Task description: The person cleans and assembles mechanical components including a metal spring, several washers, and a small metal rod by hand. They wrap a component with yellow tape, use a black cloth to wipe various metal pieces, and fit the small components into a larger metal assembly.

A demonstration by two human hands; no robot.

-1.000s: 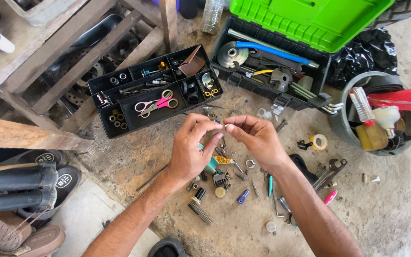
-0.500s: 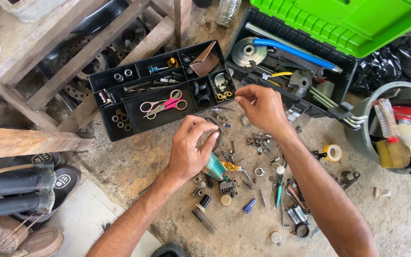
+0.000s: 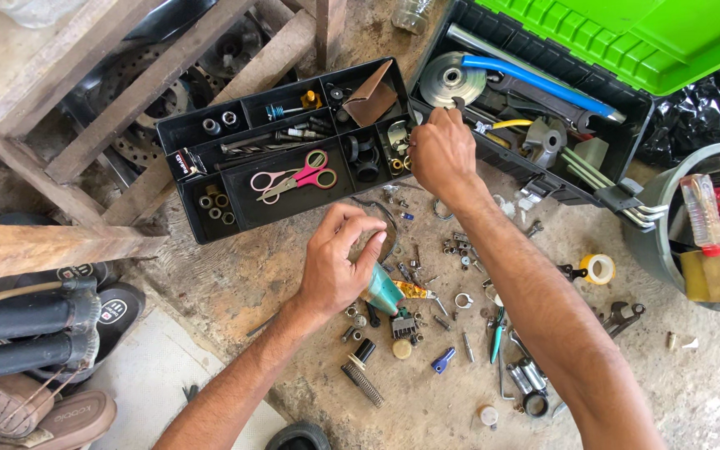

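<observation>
Rough, stained concrete floor (image 3: 235,275) serves as the work surface, littered with small hardware: screws, washers, a spring (image 3: 363,381), a blue plastic piece (image 3: 442,361), a roll of yellow tape (image 3: 600,268) and green-handled pliers (image 3: 496,335). Weathered wooden beams (image 3: 127,108) cross the upper left; sandals (image 3: 60,412) and black tubing lie at lower left. A grey bucket (image 3: 656,242) holding bottles stands at the right edge, partly cut off.

A black organiser tray (image 3: 210,218) sits on the floor, divided into compartments; its largest holds pink-handled scissors (image 3: 297,177), others hold sockets, bits and rings. Just beside it, a black toolbox (image 3: 543,179) with a green lid (image 3: 627,33) stands open, containing a metal disc (image 3: 452,79) and a blue-handled tool (image 3: 535,79).

Right hand (image 3: 442,154) is over the tray's right end, at the seam with the toolbox, fingers curled downward over a compartment. Whatever it pinches is hidden beneath the hand; whether it grips anything cannot be determined.

Left hand (image 3: 339,267) hovers above the scattered hardware, near the tray's front wall, fingers bent and closed around a small teal object (image 3: 383,292). Only its lower, wider end shows below the palm; it looks smooth and tapered, its full shape concealed. A crumpled yellowish wrapper (image 3: 414,290) lies just beside it.
</observation>
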